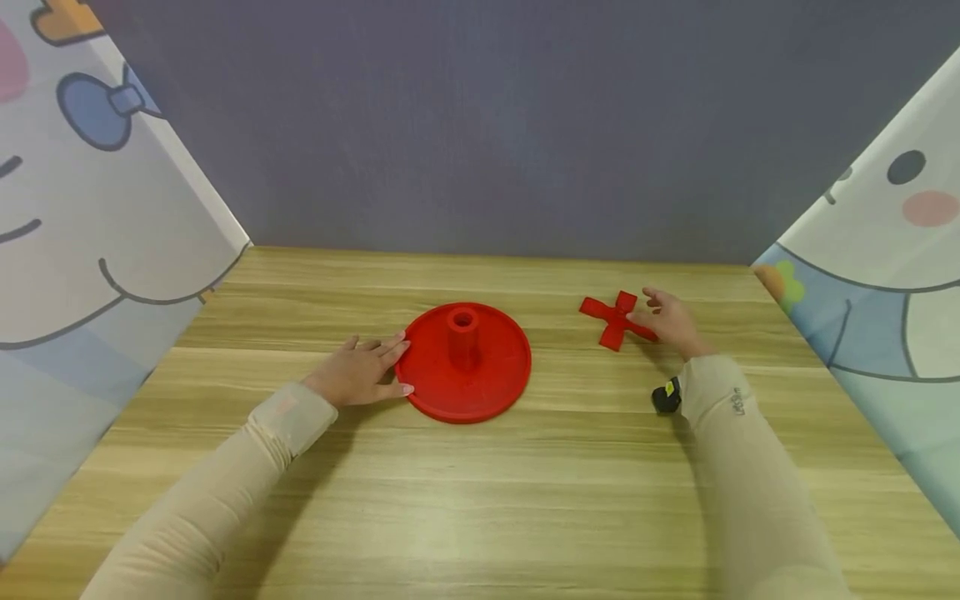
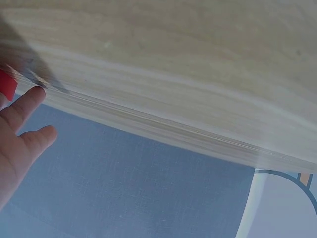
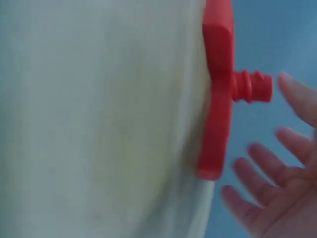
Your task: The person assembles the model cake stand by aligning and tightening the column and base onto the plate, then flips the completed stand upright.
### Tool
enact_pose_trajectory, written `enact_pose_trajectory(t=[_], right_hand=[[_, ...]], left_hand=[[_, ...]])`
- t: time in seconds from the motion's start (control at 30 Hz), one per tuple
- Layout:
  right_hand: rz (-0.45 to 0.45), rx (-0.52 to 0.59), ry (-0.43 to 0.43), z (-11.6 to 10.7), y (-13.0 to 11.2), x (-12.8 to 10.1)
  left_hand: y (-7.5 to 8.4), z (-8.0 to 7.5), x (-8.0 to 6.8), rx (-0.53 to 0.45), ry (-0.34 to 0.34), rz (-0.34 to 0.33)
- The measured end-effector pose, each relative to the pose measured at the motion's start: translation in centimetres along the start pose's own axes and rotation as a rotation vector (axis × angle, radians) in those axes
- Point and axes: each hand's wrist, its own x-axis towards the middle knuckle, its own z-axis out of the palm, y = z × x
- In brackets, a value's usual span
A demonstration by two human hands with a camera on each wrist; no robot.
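A round red plate (image 1: 498, 387) with a low rim lies on the table, and a hollow red post (image 1: 463, 342) stands upright at its middle. Along the plate's left rim rests my left hand (image 1: 352, 373), its fingers and thumb spread out. To the right lies a red four-armed cross piece (image 1: 615, 320). In the right wrist view, a ribbed stub (image 3: 252, 87) sticks up from the cross's centre. My right hand (image 1: 669, 322) hovers at the cross's right side, fingers spread and nothing gripped. The left wrist view catches only a red corner (image 2: 7, 85) of the plate beside the fingers.
Wood-grain tabletop (image 1: 450, 500) spreads under both arms. A dark grey-blue panel (image 1: 480, 125) rises behind it. Cartoon-printed panels stand at the left (image 1: 112, 233) and right (image 1: 885, 275). A small black device (image 1: 665, 397) sits at the right wrist.
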Motion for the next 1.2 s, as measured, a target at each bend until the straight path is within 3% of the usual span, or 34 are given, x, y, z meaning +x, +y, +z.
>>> enact_pose_trajectory(t=[0.17,0.27,0.53,0.83,0.97,1.2], right_hand=[[0.023,-0.114,-0.156,-0.9,0.4,0.4],[0.024,-0.15,-0.206,-1.0,0.5,0.6],[0.001,-0.293,-0.209,-0.9,0.9,1.2],[-0.039,-0.282,-0.195,-1.0,0.4,1.2],[-0.026,-0.194,-0.176,-1.2,0.0,0.8],[0.18,0.217,-0.223,-1.2,-0.4,-0.8]], left_hand=[[-0.1,0.1,0.1,-0.001,-0.002,0.001],[-0.1,0.0,0.2,-0.01,-0.01,-0.001],[-0.1,0.1,0.2,-0.014,-0.025,-0.013],[0.0,-0.1,0.2,-0.027,-0.003,-0.009],[0.1,-0.2,0.2,-0.02,-0.005,-0.005],[0.1,-0.3,0.2,-0.019,-0.037,-0.012]])
